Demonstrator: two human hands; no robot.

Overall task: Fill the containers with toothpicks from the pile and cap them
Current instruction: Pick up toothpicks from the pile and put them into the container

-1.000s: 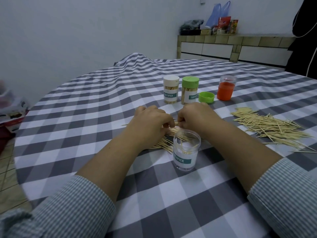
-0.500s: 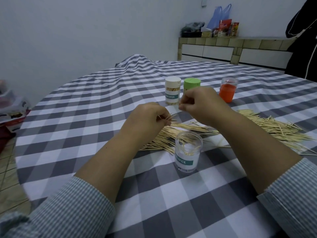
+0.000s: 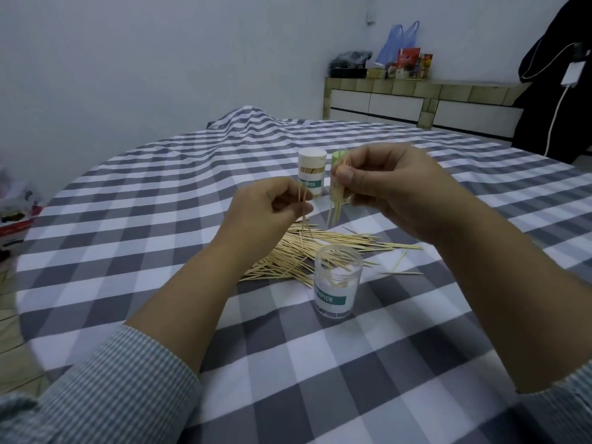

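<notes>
An open clear container (image 3: 337, 283) with a teal label stands upright on the checked tablecloth (image 3: 160, 219), a few toothpicks leaning inside it. Behind it lies the toothpick pile (image 3: 307, 251). My right hand (image 3: 394, 190) pinches a small bunch of toothpicks (image 3: 336, 200) that hangs down, raised above the pile. My left hand (image 3: 269, 209) pinches a couple of toothpicks (image 3: 302, 216) beside it. A white-capped full container (image 3: 311, 173) stands further back, and a green-capped container (image 3: 338, 155) shows just past my right thumb.
A tiled counter (image 3: 416, 97) with bags and boxes runs along the far wall. A dark garment with a white cable (image 3: 554, 91) hangs at the right. The tablecloth bulges up at the far side (image 3: 246, 120). Floor and clutter show past the table's left edge.
Both hands have risen off the pile, each taking toothpicks up with it. The right hand's bunch now hangs vertically. My view has tilted up, and my right hand hides the orange jar and green lid.
</notes>
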